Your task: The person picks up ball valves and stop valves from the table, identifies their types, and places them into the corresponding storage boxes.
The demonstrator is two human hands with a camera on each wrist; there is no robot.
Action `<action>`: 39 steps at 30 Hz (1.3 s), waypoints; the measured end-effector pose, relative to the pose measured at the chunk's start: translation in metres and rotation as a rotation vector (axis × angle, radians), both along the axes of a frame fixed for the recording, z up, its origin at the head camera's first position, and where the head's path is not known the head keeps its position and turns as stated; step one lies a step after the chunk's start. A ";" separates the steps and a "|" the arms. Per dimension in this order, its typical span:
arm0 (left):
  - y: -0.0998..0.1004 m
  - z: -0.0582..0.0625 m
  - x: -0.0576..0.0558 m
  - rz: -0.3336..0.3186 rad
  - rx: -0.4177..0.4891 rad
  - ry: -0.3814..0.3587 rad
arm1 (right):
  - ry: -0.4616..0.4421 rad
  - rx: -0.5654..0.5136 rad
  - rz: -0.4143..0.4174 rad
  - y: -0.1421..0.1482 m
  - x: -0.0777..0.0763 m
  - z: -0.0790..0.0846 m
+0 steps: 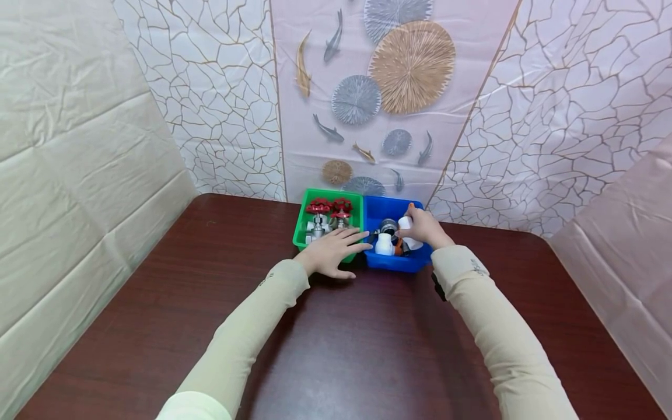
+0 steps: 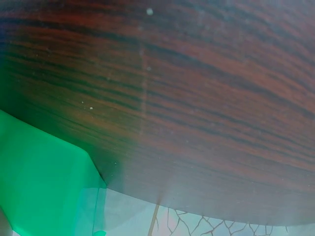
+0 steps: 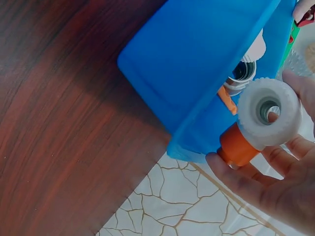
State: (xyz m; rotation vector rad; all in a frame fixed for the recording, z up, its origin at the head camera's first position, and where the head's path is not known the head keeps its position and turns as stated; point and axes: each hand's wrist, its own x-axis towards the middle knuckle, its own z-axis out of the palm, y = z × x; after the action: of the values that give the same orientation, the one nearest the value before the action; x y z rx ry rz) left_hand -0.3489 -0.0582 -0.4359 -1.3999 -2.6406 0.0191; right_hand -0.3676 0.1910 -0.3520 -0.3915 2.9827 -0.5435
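Note:
My right hand [image 1: 424,227] is over the blue bin [image 1: 394,263]. Between its thumb and fingers it grips a white plastic pipe valve [image 3: 247,118] with an orange knob [image 3: 238,147]. In the right wrist view the valve's round, ribbed opening faces the camera, near the bin's rim. My left hand [image 1: 332,252] lies palm down with fingers spread, at the front of the green bin [image 1: 297,232]. Its fingertips reach the blue bin's left edge. Inside the green bin are metal valves with red handwheels [image 1: 318,205], partly covered by that hand. The left wrist view shows no fingers clearly.
Other fittings lie in the blue bin, including a white one [image 1: 384,245] and a dark grey round one [image 1: 388,226]. Both bins stand side by side at the back of the dark wooden table [image 1: 357,350], close to a patterned wall covering [image 1: 231,105].

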 end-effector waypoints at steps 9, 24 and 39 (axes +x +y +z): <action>0.002 0.001 -0.002 -0.012 0.000 0.012 | -0.096 0.025 0.000 0.002 -0.011 0.002; 0.004 -0.003 -0.002 -0.031 0.005 0.019 | -0.233 0.043 -0.063 -0.006 -0.024 -0.010; 0.000 -0.001 0.000 -0.012 0.007 0.043 | -0.363 0.105 -0.023 -0.010 -0.017 -0.019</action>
State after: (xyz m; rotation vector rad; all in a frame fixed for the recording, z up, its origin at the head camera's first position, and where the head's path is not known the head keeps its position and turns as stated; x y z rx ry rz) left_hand -0.3491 -0.0585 -0.4373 -1.3968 -2.5957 0.0384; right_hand -0.3850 0.1813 -0.3710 -0.2213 2.6536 -0.4069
